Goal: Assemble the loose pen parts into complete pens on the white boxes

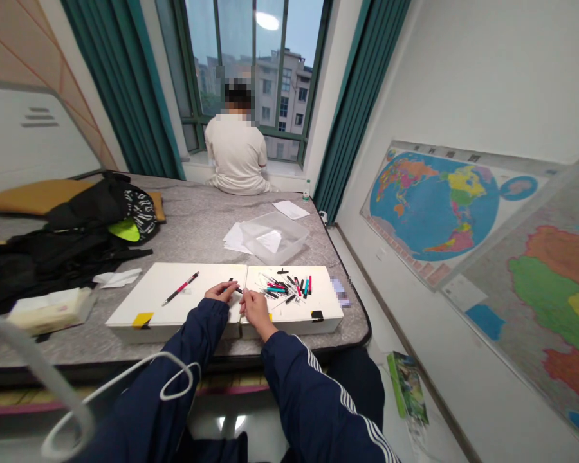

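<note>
Two white boxes stand side by side on the grey mattress. Over the seam between them, my left hand [222, 291] and my right hand [255, 308] almost meet, both closed on a small black pen part [238, 290] that spans the gap between their fingertips. A pile of pen parts [289, 286], black, red, blue and clear, lies on the right box [321, 275], just beyond my right hand. On the left box [147, 280], a red and black pen [180, 289] rests at a slant, left of my left hand.
A clear plastic bin [289, 241] and white papers [292, 209] lie behind the boxes. Black bags [77, 218] and a tissue pack [53, 310] are at left. A person [236, 151] sits by the window. A white cable [125, 370] loops in front of my left sleeve.
</note>
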Demonstrator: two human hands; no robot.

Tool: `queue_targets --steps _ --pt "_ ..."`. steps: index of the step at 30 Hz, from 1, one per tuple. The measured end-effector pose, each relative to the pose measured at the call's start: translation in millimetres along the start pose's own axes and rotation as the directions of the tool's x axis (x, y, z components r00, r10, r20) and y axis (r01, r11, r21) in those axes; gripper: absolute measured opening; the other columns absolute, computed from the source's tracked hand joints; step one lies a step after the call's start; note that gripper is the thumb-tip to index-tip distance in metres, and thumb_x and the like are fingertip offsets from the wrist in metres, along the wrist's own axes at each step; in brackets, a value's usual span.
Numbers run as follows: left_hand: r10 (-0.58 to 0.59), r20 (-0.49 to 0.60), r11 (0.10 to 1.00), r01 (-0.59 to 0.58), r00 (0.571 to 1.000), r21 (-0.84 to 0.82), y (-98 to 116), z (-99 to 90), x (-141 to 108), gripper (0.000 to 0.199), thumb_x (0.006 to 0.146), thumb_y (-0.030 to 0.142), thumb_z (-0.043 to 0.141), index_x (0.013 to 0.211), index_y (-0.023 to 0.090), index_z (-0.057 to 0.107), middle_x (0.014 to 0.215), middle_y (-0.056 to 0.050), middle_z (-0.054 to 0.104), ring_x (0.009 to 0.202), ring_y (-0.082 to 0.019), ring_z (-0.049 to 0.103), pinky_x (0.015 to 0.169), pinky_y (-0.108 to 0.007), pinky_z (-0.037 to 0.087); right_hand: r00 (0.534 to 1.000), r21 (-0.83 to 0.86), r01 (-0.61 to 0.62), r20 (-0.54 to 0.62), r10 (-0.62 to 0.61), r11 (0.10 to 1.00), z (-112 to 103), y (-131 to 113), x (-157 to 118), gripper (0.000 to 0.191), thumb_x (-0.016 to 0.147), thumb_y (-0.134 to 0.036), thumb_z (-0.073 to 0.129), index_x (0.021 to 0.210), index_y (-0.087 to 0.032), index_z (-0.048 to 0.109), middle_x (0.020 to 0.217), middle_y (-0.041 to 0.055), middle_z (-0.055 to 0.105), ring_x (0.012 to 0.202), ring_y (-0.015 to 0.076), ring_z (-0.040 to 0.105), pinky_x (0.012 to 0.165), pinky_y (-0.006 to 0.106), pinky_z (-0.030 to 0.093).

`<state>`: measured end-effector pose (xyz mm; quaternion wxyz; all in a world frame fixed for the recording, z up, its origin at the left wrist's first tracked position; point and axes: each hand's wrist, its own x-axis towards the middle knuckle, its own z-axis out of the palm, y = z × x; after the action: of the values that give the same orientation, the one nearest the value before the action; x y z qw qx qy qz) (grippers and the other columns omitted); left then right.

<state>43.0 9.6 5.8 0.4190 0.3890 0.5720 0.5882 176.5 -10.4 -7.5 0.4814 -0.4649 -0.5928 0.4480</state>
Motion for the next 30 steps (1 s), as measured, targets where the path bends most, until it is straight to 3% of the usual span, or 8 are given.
queue_targets --steps 8,13,21,30 --pt "-0.042 0.077 0.998 0.045 0.996 -0.037 7.0 -2.7 -2.8 0.062 0.041 0.052 0.084 0.087 0.012 0.074 0.083 -0.011 0.073 0.044 -0.007 0.048 0.043 -0.022 0.039 0.993 0.109 -0.105 -0.036 0.11 0.988 0.7 -3.7 2.5 0.035 0.088 -0.055 0.046 0.082 -0.02 0.05 0.054 -0.0055 0.057 0.037 0.0083 0.046 0.036 0.017 0.033" --pt "-0.036 0.151 0.995 0.049 0.988 -0.082 3.7 -4.7 -1.4 0.063 0.038 0.051 0.085 0.086 0.012 0.073 0.09 -0.014 0.073 0.043 -0.006 0.047 0.042 -0.022 0.036 0.994 0.098 -0.103 -0.018 0.105 0.99 -0.2 -6.0 2.5 0.044 0.09 -0.056 0.038 0.07 -0.019 0.049 0.05 -0.0038 0.054 0.036 0.0073 0.045 0.036 0.016 0.034" --pt "0.0 0.12 0.995 0.011 0.993 -0.095 7.8 -2.4 -6.6 0.064 0.041 0.053 0.084 0.088 0.011 0.072 0.097 -0.017 0.072 0.043 -0.005 0.046 0.042 -0.021 0.036 0.994 0.119 -0.099 -0.041 0.105 0.988 0.6 -7.9 -0.8 0.03 0.089 -0.048 0.045 0.08 -0.02 0.048 0.06 -0.0037 0.059 0.04 0.0078 0.05 0.037 0.016 0.037" --pt "0.013 0.134 0.993 0.002 0.991 -0.114 3.9 -2.8 -5.5 0.058 0.045 0.051 0.084 0.087 0.012 0.072 0.094 -0.013 0.072 0.042 -0.003 0.042 0.041 -0.02 0.035 0.997 0.055 -0.071 -0.031 0.073 0.996 1.6 -3.2 0.6 0.045 0.092 -0.055 0.037 0.07 -0.018 0.052 0.053 -0.0022 0.056 0.04 0.0083 0.05 0.04 0.018 0.039"
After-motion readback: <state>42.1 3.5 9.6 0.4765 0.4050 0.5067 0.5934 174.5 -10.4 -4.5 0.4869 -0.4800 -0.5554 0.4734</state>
